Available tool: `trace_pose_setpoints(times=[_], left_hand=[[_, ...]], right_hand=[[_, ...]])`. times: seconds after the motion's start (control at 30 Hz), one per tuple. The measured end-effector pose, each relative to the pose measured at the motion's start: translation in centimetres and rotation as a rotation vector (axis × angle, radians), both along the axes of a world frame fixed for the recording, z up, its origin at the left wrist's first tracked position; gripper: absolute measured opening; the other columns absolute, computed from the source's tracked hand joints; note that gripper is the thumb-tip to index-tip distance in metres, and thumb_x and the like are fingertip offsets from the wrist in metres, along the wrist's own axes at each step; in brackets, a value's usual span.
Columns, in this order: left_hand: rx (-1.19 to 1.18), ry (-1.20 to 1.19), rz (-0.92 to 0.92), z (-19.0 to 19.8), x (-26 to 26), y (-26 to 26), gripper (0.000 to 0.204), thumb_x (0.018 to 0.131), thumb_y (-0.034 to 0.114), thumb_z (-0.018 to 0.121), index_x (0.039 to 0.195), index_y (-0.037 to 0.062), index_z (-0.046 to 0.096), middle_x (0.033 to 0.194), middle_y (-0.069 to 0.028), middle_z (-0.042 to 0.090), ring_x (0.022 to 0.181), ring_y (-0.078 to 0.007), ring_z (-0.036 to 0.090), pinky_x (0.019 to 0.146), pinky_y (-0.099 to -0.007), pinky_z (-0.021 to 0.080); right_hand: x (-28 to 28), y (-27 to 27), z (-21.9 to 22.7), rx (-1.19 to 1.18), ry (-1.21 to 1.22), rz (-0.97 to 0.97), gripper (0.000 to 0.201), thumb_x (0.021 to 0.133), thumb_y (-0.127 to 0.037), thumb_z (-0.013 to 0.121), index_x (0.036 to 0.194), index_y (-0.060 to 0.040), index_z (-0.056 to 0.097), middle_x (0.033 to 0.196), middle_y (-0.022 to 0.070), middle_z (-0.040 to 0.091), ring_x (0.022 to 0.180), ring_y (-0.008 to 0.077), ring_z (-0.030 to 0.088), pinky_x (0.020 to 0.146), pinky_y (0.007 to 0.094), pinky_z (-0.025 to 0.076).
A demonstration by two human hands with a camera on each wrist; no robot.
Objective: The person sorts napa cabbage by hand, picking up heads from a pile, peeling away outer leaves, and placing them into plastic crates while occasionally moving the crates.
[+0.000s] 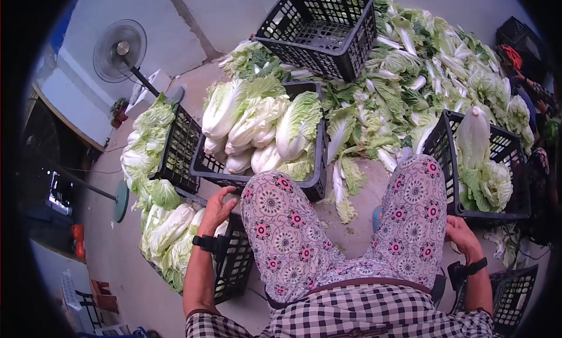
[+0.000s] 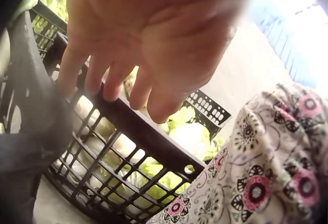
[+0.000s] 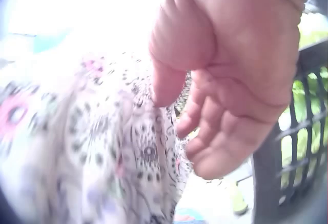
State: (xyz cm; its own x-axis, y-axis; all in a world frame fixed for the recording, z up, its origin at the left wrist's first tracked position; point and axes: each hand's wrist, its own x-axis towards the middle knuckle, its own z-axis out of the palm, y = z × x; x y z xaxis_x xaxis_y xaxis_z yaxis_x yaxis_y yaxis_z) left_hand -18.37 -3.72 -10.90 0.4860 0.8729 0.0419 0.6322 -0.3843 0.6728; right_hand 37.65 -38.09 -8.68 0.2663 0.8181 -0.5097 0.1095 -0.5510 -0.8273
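My left hand [image 1: 216,209] [image 2: 148,39] reaches over the near rim of a black crate [image 2: 148,137], its fingers spread and relaxed; whether they touch the rim I cannot tell. In the head view that crate [image 1: 316,189] is full of Chinese cabbages [image 1: 252,121]. Beside the right knee hangs my right hand [image 1: 462,232] [image 3: 225,80], fingers loosely bent and holding nothing. It is next to another black crate [image 1: 492,215] [image 3: 266,183], where one cabbage [image 1: 473,133] stands base up against more leaves.
An empty black crate [image 1: 345,60] sits on a large heap of leaves and cabbages [image 1: 404,92] at the back. More filled crates [image 1: 181,145] stand at the left, near a fan [image 1: 120,50]. Another crate [image 1: 515,297] is at the lower right. People are partly visible at the right edge.
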Motion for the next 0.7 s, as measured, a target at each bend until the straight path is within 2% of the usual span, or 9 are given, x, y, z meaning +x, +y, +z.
trace_pose_setpoints(times=[0.03, 0.1, 0.2, 0.33, 0.4, 0.5, 0.53, 0.63, 0.7], left_hand=[[-0.061, 0.057, 0.064, 1.8, 0.2, -0.9, 0.038, 0.079, 0.019, 0.063, 0.113, 0.0045, 0.057, 0.107, -0.0145, 0.062, 0.102, -0.0306, 0.058, 0.091, -0.0366, 0.043], [-0.018, 0.108, 0.136, 4.1, 0.1, -1.7, 0.037, 0.08, 0.018, 0.062, 0.114, 0.0033, 0.057, 0.107, -0.0143, 0.062, 0.101, -0.0279, 0.058, 0.088, -0.0365, 0.045], [-0.07, -0.047, 0.161, 6.1, -0.8, -0.9, 0.036, 0.082, 0.016, 0.061, 0.114, -0.0002, 0.055, 0.105, -0.0138, 0.062, 0.098, -0.022, 0.059, 0.086, -0.0333, 0.046], [-0.098, -0.089, 0.185, 10.1, 0.9, -0.5, 0.036, 0.083, 0.016, 0.06, 0.113, -0.0032, 0.055, 0.105, -0.0116, 0.062, 0.098, -0.0182, 0.058, 0.087, -0.031, 0.045], [-0.106, -0.119, 0.191, 10.1, 1.1, 0.0, 0.037, 0.083, 0.015, 0.061, 0.115, -0.0034, 0.053, 0.106, -0.0111, 0.061, 0.098, -0.0172, 0.057, 0.087, -0.0307, 0.045], [-0.122, -0.102, 0.228, 9.3, 1.0, 1.7, 0.042, 0.081, 0.015, 0.062, 0.118, -0.0026, 0.051, 0.112, -0.0133, 0.058, 0.101, -0.0197, 0.057, 0.087, -0.0312, 0.045], [-0.09, -0.075, 0.252, 8.8, 0.7, 2.6, 0.044, 0.08, 0.016, 0.063, 0.118, -0.0026, 0.05, 0.113, -0.0143, 0.058, 0.102, -0.0211, 0.056, 0.088, -0.0319, 0.045], [0.01, -0.035, 0.331, 7.5, 0.3, 6.9, 0.051, 0.078, 0.018, 0.064, 0.121, -0.0025, 0.048, 0.114, -0.0171, 0.057, 0.104, -0.0253, 0.056, 0.089, -0.0336, 0.044], [0.073, -0.063, 0.405, 6.3, 0.0, 10.5, 0.056, 0.076, 0.02, 0.064, 0.123, -0.0025, 0.046, 0.115, -0.0189, 0.056, 0.105, -0.0281, 0.056, 0.09, -0.0346, 0.043]], right_hand=[[-0.4, 0.6, 0.7, -0.077, 0.05, 0.083, 0.04, 0.089, -0.025, 0.054, 0.119, 0.0006, 0.052, 0.108, 0.006, 0.06, 0.096, 0.0126, 0.055, 0.083, 0.0273, 0.044], [-0.3, 2.3, 2.0, 0.006, 0.022, 0.199, 0.038, 0.09, -0.023, 0.054, 0.12, -0.0002, 0.052, 0.108, 0.0062, 0.06, 0.091, 0.0114, 0.056, 0.08, 0.0284, 0.046], [-0.4, 6.2, 6.3, 0.233, 0.023, -0.012, 0.035, 0.091, -0.022, 0.052, 0.119, -0.001, 0.053, 0.109, 0.0069, 0.059, 0.092, 0.0125, 0.056, 0.079, 0.0264, 0.046], [0.0, 10.7, 8.3, 0.503, -0.098, 0.108, 0.036, 0.09, -0.021, 0.052, 0.119, 0.0001, 0.053, 0.11, 0.0087, 0.059, 0.095, 0.0159, 0.056, 0.082, 0.0285, 0.044], [-1.6, 12.3, 10.5, 0.517, -0.187, 0.204, 0.036, 0.089, -0.02, 0.053, 0.119, 0.0006, 0.053, 0.111, 0.0091, 0.059, 0.097, 0.0172, 0.056, 0.084, 0.0291, 0.044], [-2.1, 14.8, 9.8, 0.42, -0.436, 0.294, 0.034, 0.087, -0.018, 0.054, 0.116, 0.0004, 0.055, 0.111, 0.0098, 0.06, 0.099, 0.018, 0.056, 0.086, 0.0291, 0.043], [-2.0, 15.3, 9.2, 0.305, -0.381, 0.186, 0.033, 0.086, -0.017, 0.055, 0.114, -0.0013, 0.057, 0.107, 0.0104, 0.061, 0.1, 0.0193, 0.056, 0.087, 0.0301, 0.043], [-2.6, 16.8, 10.0, 0.473, -0.48, 0.139, 0.032, 0.085, -0.017, 0.055, 0.114, -0.0031, 0.058, 0.104, 0.0104, 0.063, 0.098, 0.0198, 0.057, 0.086, 0.0307, 0.044], [-3.6, 17.8, 11.5, 0.382, -0.481, 0.174, 0.033, 0.085, -0.017, 0.054, 0.115, -0.0029, 0.058, 0.107, 0.0122, 0.062, 0.1, 0.0216, 0.057, 0.086, 0.031, 0.044]])
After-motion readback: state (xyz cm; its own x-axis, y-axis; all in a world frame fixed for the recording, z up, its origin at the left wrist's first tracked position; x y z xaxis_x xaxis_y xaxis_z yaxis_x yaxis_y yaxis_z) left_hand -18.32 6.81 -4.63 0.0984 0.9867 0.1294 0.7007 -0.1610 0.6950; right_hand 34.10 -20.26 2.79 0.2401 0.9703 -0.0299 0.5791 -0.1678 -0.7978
